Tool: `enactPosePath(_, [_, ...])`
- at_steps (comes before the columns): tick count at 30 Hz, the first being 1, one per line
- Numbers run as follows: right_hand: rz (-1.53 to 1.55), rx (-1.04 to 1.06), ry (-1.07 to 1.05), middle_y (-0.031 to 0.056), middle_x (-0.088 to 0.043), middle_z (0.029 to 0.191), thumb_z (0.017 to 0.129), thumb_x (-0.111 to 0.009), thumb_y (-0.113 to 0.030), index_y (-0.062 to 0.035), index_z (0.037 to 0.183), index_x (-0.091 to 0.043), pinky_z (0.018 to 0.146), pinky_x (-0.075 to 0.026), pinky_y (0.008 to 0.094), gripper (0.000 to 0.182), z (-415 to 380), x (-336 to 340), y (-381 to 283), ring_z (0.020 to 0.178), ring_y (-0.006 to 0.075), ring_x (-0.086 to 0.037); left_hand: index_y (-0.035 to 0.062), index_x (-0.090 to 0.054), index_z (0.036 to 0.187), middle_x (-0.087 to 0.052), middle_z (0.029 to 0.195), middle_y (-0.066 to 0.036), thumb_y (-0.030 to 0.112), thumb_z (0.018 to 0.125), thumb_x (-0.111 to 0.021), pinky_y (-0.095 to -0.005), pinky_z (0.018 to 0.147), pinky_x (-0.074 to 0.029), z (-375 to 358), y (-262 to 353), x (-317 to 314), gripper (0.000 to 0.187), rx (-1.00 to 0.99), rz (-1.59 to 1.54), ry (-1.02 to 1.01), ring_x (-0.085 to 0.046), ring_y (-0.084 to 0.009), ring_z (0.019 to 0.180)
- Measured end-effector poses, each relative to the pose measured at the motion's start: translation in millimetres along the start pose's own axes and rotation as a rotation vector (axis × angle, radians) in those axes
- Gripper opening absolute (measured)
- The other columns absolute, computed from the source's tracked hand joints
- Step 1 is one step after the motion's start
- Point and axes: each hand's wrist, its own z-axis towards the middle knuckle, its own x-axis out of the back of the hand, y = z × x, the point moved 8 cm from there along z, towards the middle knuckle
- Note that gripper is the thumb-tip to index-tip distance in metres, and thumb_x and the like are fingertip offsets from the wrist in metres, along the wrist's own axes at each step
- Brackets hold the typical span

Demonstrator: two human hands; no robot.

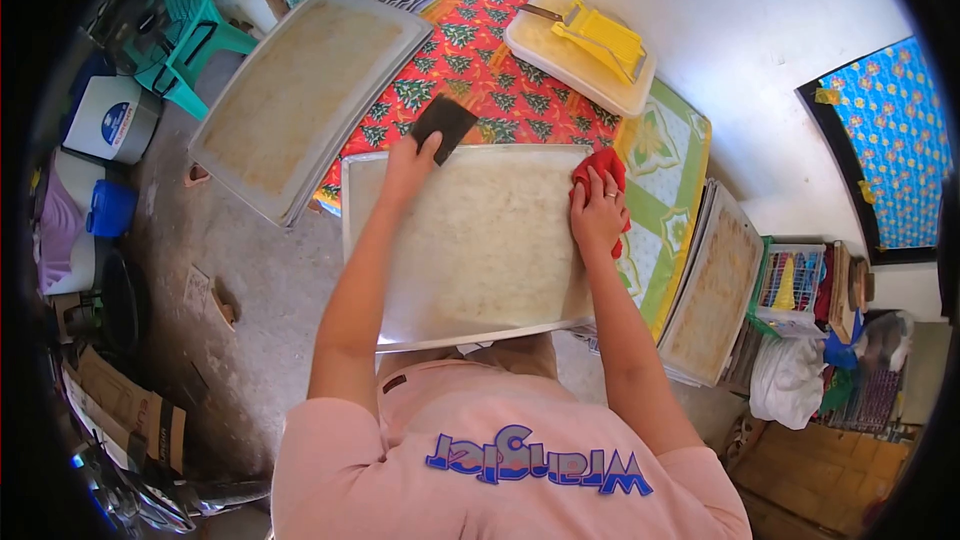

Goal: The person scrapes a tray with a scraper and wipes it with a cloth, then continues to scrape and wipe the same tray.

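A large shallow metal baking tray (470,250) lies in front of me, its near edge against my body. My left hand (408,162), at the tray's far left corner, grips a flat dark scraper (444,128) that sticks out past the rim over the tablecloth. On the far right corner, my right hand (599,212) is closed over a bunched red cloth (612,168) and presses it to the tray's edge. The tray's surface looks pale with brownish stains.
A stack of similar trays (315,90) stands at the left, and more stained trays (712,290) stand at the right. A white tub (580,68) with a yellow tool (605,38) and a knife sits on the red patterned tablecloth (480,30). A green chair (185,35) is far left.
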Motion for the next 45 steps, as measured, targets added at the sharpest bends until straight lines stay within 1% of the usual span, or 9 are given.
enactPosePath(5, [0.071,-0.066,-0.034,0.0072,-0.059,0.126,0.089,-0.060,-0.035,-0.0206,0.116,-0.066,0.089,-0.043,0.0466,0.031,13,2,-3,0.112,0.0288,-0.056,-0.0009,-0.066,0.097,-0.065,0.074,-0.003,0.036,0.100,-0.054,-0.0270,0.056,-0.047,-62,-11,0,0.039,0.040,-0.432,0.319,-0.057,-0.0096,0.059])
enactPosePath(9, [0.347,0.031,-0.006,0.0181,-0.065,0.108,0.087,-0.063,-0.031,-0.0176,0.102,-0.071,0.083,-0.051,0.0471,0.022,31,-2,-51,0.096,0.0373,-0.063,0.0001,-0.066,0.096,-0.064,0.074,-0.002,0.034,0.101,-0.054,-0.0259,0.056,-0.047,-54,-22,3,0.036,0.077,-0.535,0.325,-0.057,-0.0085,0.059])
enactPosePath(12, [0.498,0.356,-0.135,0.0148,-0.062,0.118,0.082,-0.068,-0.030,-0.0195,0.102,-0.069,0.089,-0.049,0.0489,0.023,33,-21,-139,0.107,0.0368,-0.059,0.0004,-0.065,0.096,-0.064,0.074,-0.002,0.033,0.101,-0.054,-0.0257,0.056,-0.047,-54,-20,2,0.035,0.096,-0.569,0.335,-0.057,-0.0085,0.058])
enactPosePath(14, [0.390,0.232,-0.373,0.0124,-0.059,0.124,0.079,-0.069,-0.033,-0.0215,0.102,-0.066,0.091,-0.047,0.0520,0.026,35,-44,-149,0.116,0.0348,-0.054,0.0003,-0.065,0.096,-0.064,0.074,-0.002,0.034,0.101,-0.054,-0.0256,0.056,-0.047,-55,-22,2,0.036,0.075,-0.599,0.358,-0.056,-0.0085,0.058])
enactPosePath(20, [0.359,0.009,-0.479,0.0086,-0.061,0.112,0.076,-0.069,-0.034,-0.0198,0.097,-0.066,0.089,-0.047,0.0540,0.025,71,-53,-78,0.105,0.0325,-0.061,0.0013,-0.066,0.095,-0.064,0.074,0.000,0.037,0.101,-0.053,-0.0248,0.060,-0.046,-59,-22,3,0.038,0.165,-0.513,0.275,-0.055,-0.0076,0.061])
enactPosePath(29, [0.556,0.252,-0.499,0.0120,-0.063,0.098,0.073,-0.071,-0.021,-0.0105,0.090,-0.072,0.090,-0.048,0.0384,0.020,71,-67,-116,0.100,0.0303,-0.061,0.0008,-0.066,0.095,-0.064,0.074,0.000,0.036,0.100,-0.055,-0.0248,0.061,-0.046,-59,-21,1,0.038,0.172,-0.510,0.233,-0.055,-0.0076,0.062])
enactPosePath(32, [0.554,0.126,-0.555,0.0086,-0.063,0.104,0.072,-0.071,-0.027,-0.0157,0.089,-0.074,0.089,-0.048,0.0402,0.021,82,-71,-89,0.102,0.0296,-0.061,-0.0036,-0.065,0.092,-0.064,0.068,-0.005,0.040,0.099,-0.055,-0.0279,0.057,-0.048,-57,-23,1,0.045,0.121,-0.491,0.269,-0.060,-0.0111,0.059])
enactPosePath(37, [0.484,0.248,-0.545,0.0051,-0.062,0.102,0.072,-0.074,-0.032,-0.0178,0.091,-0.074,0.088,-0.047,0.0401,0.024,73,-75,-127,0.105,0.0270,-0.061,-0.0035,-0.065,0.088,-0.063,0.065,-0.005,0.040,0.099,-0.056,-0.0283,0.056,-0.048,-56,-22,-1,0.046,0.106,-0.530,0.299,-0.060,-0.0115,0.057])
enactPosePath(45, [0.497,0.250,-0.544,0.0068,-0.063,0.100,0.073,-0.073,-0.024,-0.0178,0.090,-0.075,0.089,-0.047,0.0419,0.018,86,-81,-93,0.103,0.0286,-0.061,-0.0013,-0.066,0.092,-0.064,0.071,-0.002,0.038,0.099,-0.057,-0.0266,0.058,-0.047,-57,-25,-1,0.041,0.137,-0.484,0.260,-0.058,-0.0093,0.060])
